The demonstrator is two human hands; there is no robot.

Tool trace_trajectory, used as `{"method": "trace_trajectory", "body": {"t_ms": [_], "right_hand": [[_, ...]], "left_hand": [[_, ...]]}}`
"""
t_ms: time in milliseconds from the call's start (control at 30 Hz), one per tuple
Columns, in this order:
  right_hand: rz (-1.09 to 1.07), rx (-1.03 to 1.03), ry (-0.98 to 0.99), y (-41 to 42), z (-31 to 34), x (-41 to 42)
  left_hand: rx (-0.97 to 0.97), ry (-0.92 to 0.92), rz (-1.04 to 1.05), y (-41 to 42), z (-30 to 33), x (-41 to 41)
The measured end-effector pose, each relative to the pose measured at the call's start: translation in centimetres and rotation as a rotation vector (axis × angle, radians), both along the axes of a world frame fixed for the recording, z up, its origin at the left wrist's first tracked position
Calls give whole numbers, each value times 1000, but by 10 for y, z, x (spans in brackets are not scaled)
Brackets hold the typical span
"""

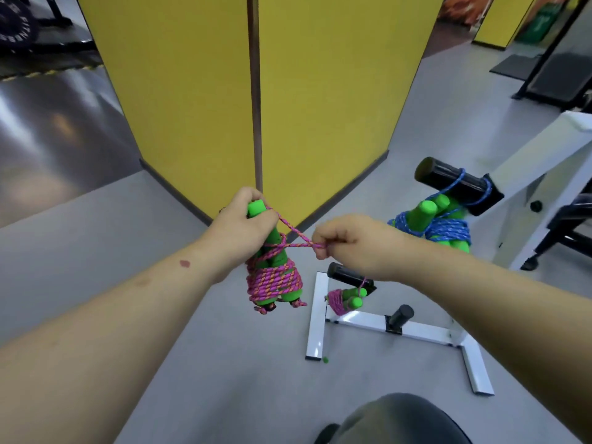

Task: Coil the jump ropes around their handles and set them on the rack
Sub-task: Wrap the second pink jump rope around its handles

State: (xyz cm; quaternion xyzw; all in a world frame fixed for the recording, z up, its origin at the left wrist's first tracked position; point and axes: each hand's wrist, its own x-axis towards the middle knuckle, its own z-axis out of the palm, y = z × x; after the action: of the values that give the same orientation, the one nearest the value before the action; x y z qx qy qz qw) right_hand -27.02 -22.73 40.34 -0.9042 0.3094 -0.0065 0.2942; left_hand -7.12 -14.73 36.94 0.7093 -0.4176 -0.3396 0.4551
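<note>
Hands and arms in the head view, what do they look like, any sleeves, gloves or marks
Both forearms are bare, with no sleeves, gloves, watch or rings showing. The left hand and right hand are uncovered. The left forearm carries a small reddish mark near the wrist and a fainter blotch below it.

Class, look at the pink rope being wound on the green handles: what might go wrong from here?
1. The right hand pinches only a short loop of the pink rope; if it slips, the coil may loosen.
2. The left hand grips the green handles near their tops, so the bundle could twist.
3. The free peg on the rack sits low, so hanging may be awkward.
</note>
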Motion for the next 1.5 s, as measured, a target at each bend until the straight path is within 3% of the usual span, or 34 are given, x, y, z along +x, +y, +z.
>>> {"method": "trace_trajectory", "body": {"t_ms": [67, 133, 233, 367, 567, 733, 1067, 1333, 1500], "right_hand": [[151, -338, 139, -7, -8, 1], [231, -523, 252, -8, -17, 2], [259, -589, 401, -4, -37, 1], [236, -629, 441, 2, -68, 0], [192, -604, 532, -13, -119, -9], [163, -536, 589, -36, -164, -20], [102, -425, 614, -89, -220, -19], [108, -350, 614, -127, -255, -12], [-7, -268, 382, -140, -280, -15]], "left_hand": [[27, 50, -20, -5, -9, 0], [42, 109, -26, -10, -16, 0], [93, 170, -43, -17, -29, 0], [194, 181, -146, -26, -62, -4], [257, 126, -181, -49, -116, -23], [319, -93, -163, -82, -161, -48], [445, -146, -59, -147, -239, -69], [528, -45, -25, -179, -275, -71], [489, 47, 8, -194, -286, -69]]}}
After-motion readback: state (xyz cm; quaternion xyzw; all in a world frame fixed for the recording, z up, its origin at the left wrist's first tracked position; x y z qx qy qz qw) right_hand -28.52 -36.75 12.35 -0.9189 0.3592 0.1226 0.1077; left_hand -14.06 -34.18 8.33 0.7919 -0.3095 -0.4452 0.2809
